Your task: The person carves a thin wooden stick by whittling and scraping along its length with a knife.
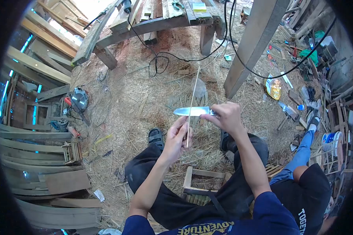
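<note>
My right hand (226, 116) is closed round the handle of a knife (193, 111), whose broad shiny blade points left. A thin pale bamboo strip (194, 88) stands nearly upright in view, its lower part gripped by my left hand (176, 137). The blade lies across the strip just above my left fingers and appears to touch it. My right thumb rests near the base of the blade; most of the handle is hidden in my fist. Both hands are in front of my knees.
A wooden workbench (164, 24) stands ahead, with a post (255, 47) and a hanging black cable. Shavings cover the floor. A circular saw (79, 100) lies at left near stacked timber (39, 147). Another person (302, 188) sits close on my right. A wooden frame (188, 178) lies between my legs.
</note>
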The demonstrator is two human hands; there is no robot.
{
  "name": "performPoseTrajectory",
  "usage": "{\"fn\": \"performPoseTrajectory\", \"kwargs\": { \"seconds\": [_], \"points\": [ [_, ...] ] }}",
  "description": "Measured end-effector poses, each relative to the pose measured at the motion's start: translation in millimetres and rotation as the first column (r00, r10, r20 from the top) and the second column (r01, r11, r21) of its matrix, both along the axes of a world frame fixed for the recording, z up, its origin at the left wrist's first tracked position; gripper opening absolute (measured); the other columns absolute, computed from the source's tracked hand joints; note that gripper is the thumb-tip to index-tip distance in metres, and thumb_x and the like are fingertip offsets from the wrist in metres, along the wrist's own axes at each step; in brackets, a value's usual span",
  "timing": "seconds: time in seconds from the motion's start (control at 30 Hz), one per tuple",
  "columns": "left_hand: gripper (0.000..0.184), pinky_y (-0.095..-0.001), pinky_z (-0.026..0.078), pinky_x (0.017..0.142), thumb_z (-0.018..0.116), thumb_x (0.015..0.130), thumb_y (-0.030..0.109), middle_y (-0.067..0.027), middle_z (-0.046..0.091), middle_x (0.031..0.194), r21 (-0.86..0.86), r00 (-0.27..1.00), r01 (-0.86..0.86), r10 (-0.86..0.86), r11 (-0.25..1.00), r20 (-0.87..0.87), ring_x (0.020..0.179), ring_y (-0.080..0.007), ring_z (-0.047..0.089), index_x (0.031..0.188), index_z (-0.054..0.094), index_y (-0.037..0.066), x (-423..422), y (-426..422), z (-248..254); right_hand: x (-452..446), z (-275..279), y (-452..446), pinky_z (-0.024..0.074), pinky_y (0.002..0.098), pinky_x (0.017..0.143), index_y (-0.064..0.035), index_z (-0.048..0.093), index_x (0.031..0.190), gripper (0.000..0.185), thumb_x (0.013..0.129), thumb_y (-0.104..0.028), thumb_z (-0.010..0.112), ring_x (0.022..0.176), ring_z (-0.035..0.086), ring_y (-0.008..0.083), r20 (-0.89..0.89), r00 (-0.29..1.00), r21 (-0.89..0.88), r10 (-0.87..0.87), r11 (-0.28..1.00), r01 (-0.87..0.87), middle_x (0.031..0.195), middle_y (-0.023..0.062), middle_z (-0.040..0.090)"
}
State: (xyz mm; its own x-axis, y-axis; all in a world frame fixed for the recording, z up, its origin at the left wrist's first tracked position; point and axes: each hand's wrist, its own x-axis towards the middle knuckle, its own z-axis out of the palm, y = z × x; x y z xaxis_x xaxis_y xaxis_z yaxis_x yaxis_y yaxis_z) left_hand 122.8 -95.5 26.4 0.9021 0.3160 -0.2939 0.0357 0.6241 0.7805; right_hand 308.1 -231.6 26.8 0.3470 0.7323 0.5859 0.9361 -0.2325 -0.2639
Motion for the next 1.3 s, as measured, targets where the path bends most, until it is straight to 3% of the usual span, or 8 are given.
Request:
{"fn": "performPoseTrajectory", "kwargs": {
  "seconds": [0.37, 0.5, 0.67, 0.83, 1.0, 1.13, 1.23, 1.3],
  "points": [
    [0.017, -0.0194, 0.024, 0.040, 0.049, 0.107, 0.019, 0.0079, 0.037, 0.064, 0.177, 0.997, 0.036, -0.023, 0.984, -0.078, 0.047, -0.0011, 0.031, 0.114, 0.059, 0.007, 3, -11, -26, -19, -3, 0, 0.0425, 0.0340, 0.052, -0.0122, 0.067, 0.070, 0.042, 0.077, -0.053, 0.078, 0.050, 0.058, 0.0200, -0.065, 0.988, -0.037, 0.138, 0.989, -0.141, 0.056, 0.0018, 0.059],
    [0.016, -0.0192, 0.023, 0.039, 0.050, 0.107, 0.020, 0.0080, 0.037, 0.064, 0.041, 0.993, 0.100, -0.097, 0.994, -0.066, 0.046, -0.0010, 0.032, 0.107, 0.058, 0.006, -3, -12, -16, -12, -4, -5, 0.0423, 0.0333, 0.053, -0.0130, 0.066, 0.070, 0.045, 0.073, -0.056, 0.078, 0.050, 0.057, 0.0184, 0.033, 0.991, -0.028, 0.126, 0.992, -0.125, 0.057, -0.0004, 0.060],
    [0.043, -0.0186, 0.022, 0.042, 0.050, 0.107, 0.021, 0.0111, 0.033, 0.064, 0.013, 0.980, 0.153, -0.150, 0.988, -0.127, 0.049, 0.0005, 0.027, 0.147, 0.046, 0.007, -15, -13, -2, 19, -7, -18, 0.0394, 0.0332, 0.049, -0.0136, 0.065, 0.066, 0.044, 0.078, -0.054, 0.076, 0.045, 0.054, 0.0193, 0.086, 0.993, 0.087, -0.079, 0.994, 0.071, 0.051, 0.0012, 0.056],
    [0.042, -0.0191, 0.022, 0.043, 0.050, 0.107, 0.021, 0.0117, 0.030, 0.064, 0.026, 0.974, 0.165, -0.159, 0.986, -0.160, 0.049, 0.0004, 0.026, 0.146, 0.048, 0.007, -19, -10, -15, 17, -12, -23, 0.0407, 0.0335, 0.050, -0.0133, 0.064, 0.065, 0.045, 0.080, -0.054, 0.075, 0.045, 0.054, 0.0215, -0.037, 0.958, 0.020, -0.284, 0.958, 0.285, 0.052, 0.0028, 0.058],
    [0.042, -0.0193, 0.022, 0.042, 0.050, 0.107, 0.022, 0.0117, 0.029, 0.065, 0.018, 0.979, 0.082, -0.077, 0.997, -0.191, 0.049, 0.0005, 0.025, 0.146, 0.048, 0.007, -16, -10, -19, -19, -20, 5, 0.0453, 0.0361, 0.053, -0.0123, 0.069, 0.073, 0.037, 0.076, -0.047, 0.080, 0.050, 0.060, 0.0224, -0.011, 0.990, 0.001, 0.138, 0.990, -0.138, 0.056, 0.0024, 0.061],
    [0.042, -0.0188, 0.021, 0.041, 0.049, 0.107, 0.021, 0.0118, 0.030, 0.065, 0.072, 0.986, 0.122, -0.113, 0.990, -0.123, 0.048, 0.0006, 0.024, 0.147, 0.048, 0.008, -25, -3, -14, 30, -7, -11, 0.0423, 0.0364, 0.047, -0.0133, 0.065, 0.068, 0.043, 0.076, -0.054, 0.077, 0.045, 0.055, 0.0233, 0.001, 0.963, 0.064, -0.269, 0.961, 0.268, 0.050, 0.0043, 0.055],
    [0.039, -0.0183, 0.020, 0.041, 0.048, 0.107, 0.022, 0.0111, 0.028, 0.066, 0.082, 0.987, 0.112, -0.101, 0.990, -0.128, 0.048, 0.0007, 0.024, 0.142, 0.051, 0.006, -27, 3, -8, 34, 3, -22, 0.0424, 0.0366, 0.048, -0.0137, 0.065, 0.069, 0.044, 0.078, -0.055, 0.077, 0.044, 0.056, 0.0231, -0.023, 0.928, 0.059, -0.372, 0.926, 0.372, 0.051, 0.0047, 0.056],
    [0.040, -0.0185, 0.020, 0.042, 0.047, 0.107, 0.022, 0.0099, 0.030, 0.067, 0.077, 0.987, 0.101, -0.090, 0.992, -0.135, 0.049, 0.0001, 0.025, 0.144, 0.049, 0.007, -25, 4, -9, 13, -2, -20, 0.0415, 0.0364, 0.047, -0.0136, 0.067, 0.071, 0.042, 0.080, -0.054, 0.076, 0.045, 0.056, 0.0227, 0.036, 0.967, -0.008, -0.252, 0.968, 0.253, 0.052, 0.0052, 0.057]
  ]
}}
